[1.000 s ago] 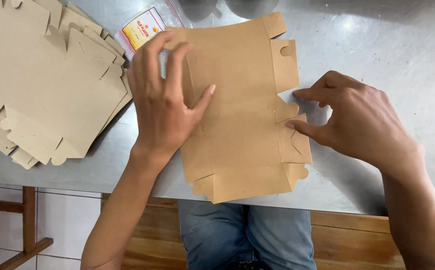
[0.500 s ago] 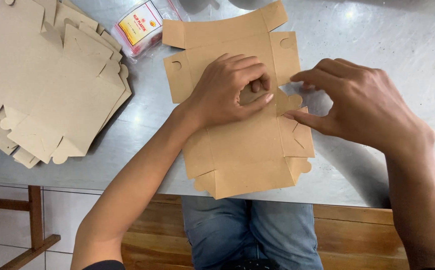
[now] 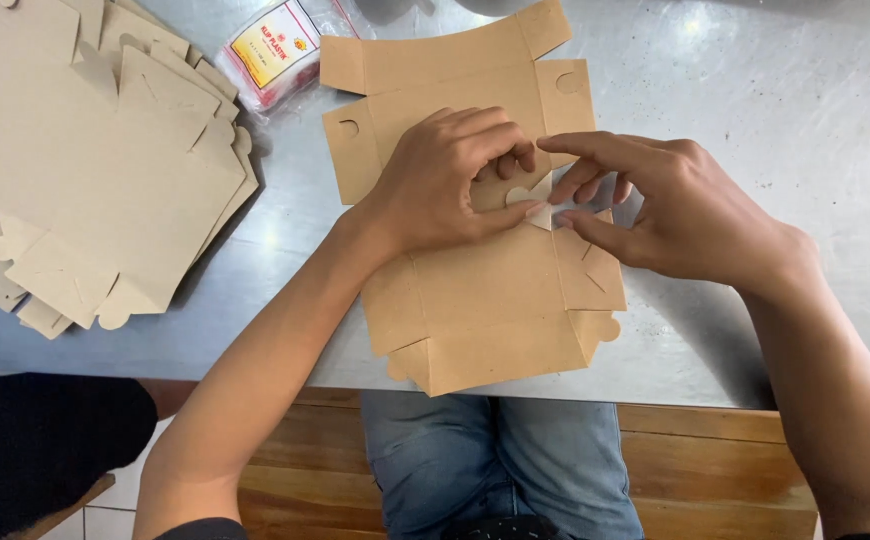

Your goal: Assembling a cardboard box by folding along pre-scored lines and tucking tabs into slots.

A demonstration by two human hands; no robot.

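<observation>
Both hands have closed in: left hand (image 3: 445, 180) and right hand (image 3: 675, 205) pinch the box blank's (image 3: 485, 290) side flap; crease firmly against the worktop (image 3: 775, 110).

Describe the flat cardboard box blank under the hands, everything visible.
The box blank is brown die-cut cardboard, creased into panels, with rounded tabs and slots. It lies mostly flat on the steel table, its near edge overhanging. The left hand presses its middle; the right hand pinches a small tab at its right side.
</observation>
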